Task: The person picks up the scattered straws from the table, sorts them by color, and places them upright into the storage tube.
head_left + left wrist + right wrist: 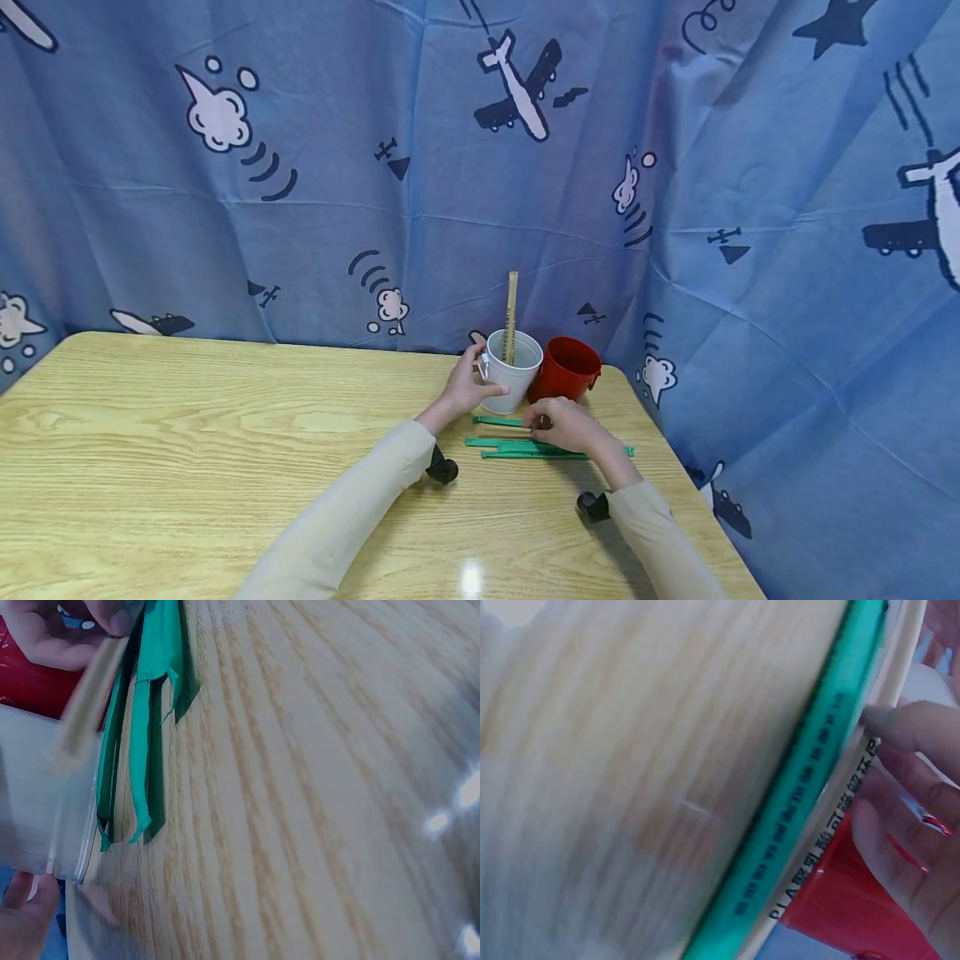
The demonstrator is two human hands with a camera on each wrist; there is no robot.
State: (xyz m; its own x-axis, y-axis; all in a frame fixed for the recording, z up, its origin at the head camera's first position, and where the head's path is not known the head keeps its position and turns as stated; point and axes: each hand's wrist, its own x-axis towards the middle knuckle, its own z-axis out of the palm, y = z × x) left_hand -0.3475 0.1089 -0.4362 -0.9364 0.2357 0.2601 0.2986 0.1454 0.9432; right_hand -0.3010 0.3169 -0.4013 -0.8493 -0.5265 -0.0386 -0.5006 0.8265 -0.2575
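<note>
My left hand [463,387] grips the small white bucket [517,385] by its left side, thumb across the front. A beige wrapped straw [512,304] stands upright inside the bucket. Between thumb and fingers, my right hand [568,427] pinches another beige wrapped straw [821,844], printed with black characters, just above the table. In the left wrist view this held straw [88,705] is blurred and slants past the bucket's side. Several green wrapped straws [517,444] lie side by side under and beside my right hand.
A red bucket [551,385] stands right of the white one, close against it. Behind the wooden table [225,433] hangs a blue patterned curtain [330,167], which continues along the right side. The table's right edge runs near my right forearm.
</note>
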